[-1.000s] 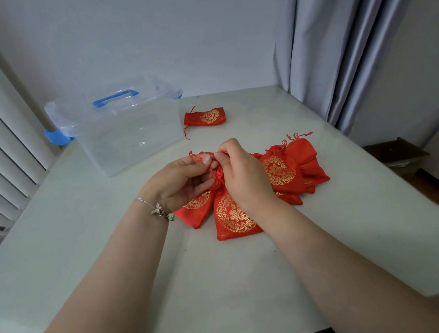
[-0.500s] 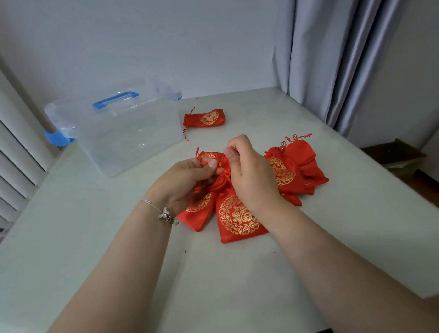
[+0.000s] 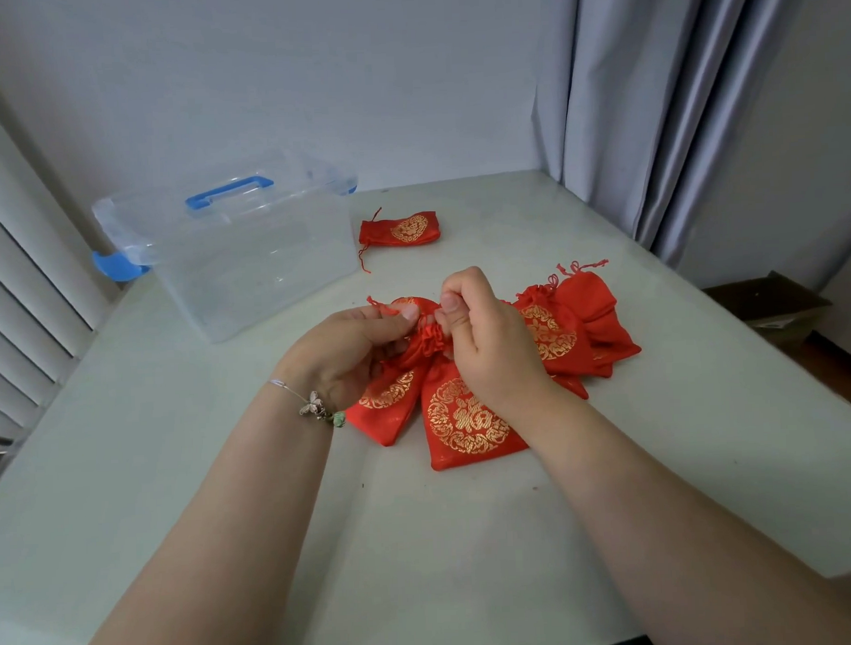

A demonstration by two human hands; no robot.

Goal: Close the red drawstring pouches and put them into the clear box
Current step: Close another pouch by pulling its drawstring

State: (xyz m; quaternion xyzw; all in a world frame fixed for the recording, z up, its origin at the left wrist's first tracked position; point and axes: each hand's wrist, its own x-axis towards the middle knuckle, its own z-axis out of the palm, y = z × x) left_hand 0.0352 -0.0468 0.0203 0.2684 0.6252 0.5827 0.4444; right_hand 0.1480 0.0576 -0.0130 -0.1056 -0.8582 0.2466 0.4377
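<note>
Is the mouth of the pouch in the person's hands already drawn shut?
Mostly shut: the pouch has its neck bunched into tight gathers between the left hand and right hand, both pinching there. Whether it is fully closed cannot be told.

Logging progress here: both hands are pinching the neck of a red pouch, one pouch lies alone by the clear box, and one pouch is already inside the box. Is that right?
Not quite. In the head view the clear box holds no pouch. The rest stands: left hand and right hand pinch the gathered neck of a red pouch, and one pouch lies alone beside the box.

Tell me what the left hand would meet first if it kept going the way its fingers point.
Probably the right hand: the left hand points rightward at it, both pinching the gathered neck of the red pouch. Depth is unclear.
</note>
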